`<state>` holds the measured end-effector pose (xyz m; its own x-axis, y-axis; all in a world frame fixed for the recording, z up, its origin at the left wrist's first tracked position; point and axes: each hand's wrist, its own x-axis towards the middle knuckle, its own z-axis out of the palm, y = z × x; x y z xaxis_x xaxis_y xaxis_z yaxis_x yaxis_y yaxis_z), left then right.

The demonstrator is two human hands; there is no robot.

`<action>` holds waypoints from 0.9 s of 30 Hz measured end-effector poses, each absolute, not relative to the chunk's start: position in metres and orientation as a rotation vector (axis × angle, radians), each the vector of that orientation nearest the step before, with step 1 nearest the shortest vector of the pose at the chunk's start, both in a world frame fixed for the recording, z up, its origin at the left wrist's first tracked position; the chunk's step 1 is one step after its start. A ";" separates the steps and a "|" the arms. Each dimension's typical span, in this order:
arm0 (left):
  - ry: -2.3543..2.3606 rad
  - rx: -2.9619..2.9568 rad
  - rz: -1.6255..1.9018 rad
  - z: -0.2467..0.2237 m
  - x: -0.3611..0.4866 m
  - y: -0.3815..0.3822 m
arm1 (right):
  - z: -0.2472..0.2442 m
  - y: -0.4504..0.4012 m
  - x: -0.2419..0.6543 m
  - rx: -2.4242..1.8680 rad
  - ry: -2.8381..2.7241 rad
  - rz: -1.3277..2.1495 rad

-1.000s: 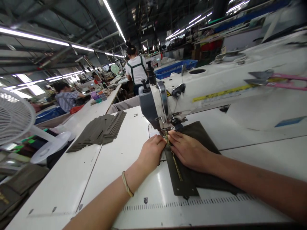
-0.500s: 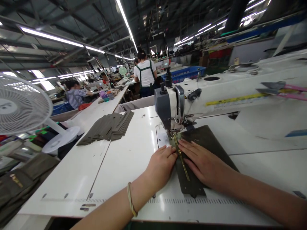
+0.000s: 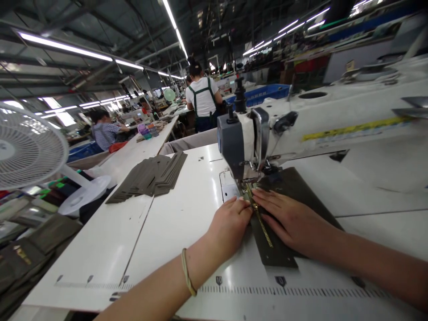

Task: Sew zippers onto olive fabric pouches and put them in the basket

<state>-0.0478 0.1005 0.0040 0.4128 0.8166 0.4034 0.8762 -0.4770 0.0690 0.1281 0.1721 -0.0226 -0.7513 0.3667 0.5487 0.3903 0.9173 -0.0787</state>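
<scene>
From where I stand, the dark olive panel (image 3: 277, 257) lies on the table (image 3: 187, 214), its far end beneath the head of the sewing machine (image 3: 230, 138). Over the last second its near edge has drawn clear of the printed ruler (image 3: 247, 290) and closer to the machine; I judge the work to be feeding through, with a length of zip (image 3: 265, 232) remaining on the near side. The left hand (image 3: 230, 223) has its fingers bunched at the panel's edge, just short of the machine; whether they pinch it, I cannot tell. The right hand (image 3: 290, 218) lies flat on the panel, fingers extended and close together.

Materials: panel smooth, matt, straight-edged; zip teeth brassy and fine; table white and glossy. Left of the machine, thin matching cut pieces (image 3: 150, 176) lie fanned in overlapping layers.
</scene>
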 end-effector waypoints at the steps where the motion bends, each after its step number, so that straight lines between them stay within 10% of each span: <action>1: -1.509 -2.511 -0.591 0.004 -0.048 0.102 | -0.022 0.174 0.127 -0.536 -2.497 -0.071; 27: -1.629 -2.454 -0.436 0.006 -0.053 0.115 | -0.017 0.215 0.108 -0.947 -2.376 0.249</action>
<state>-0.0532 0.1152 0.0062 0.3632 0.8717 0.3290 0.9195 -0.3923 0.0246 0.1081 0.2146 -0.0171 -0.5912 0.6795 0.4345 0.5749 0.7328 -0.3639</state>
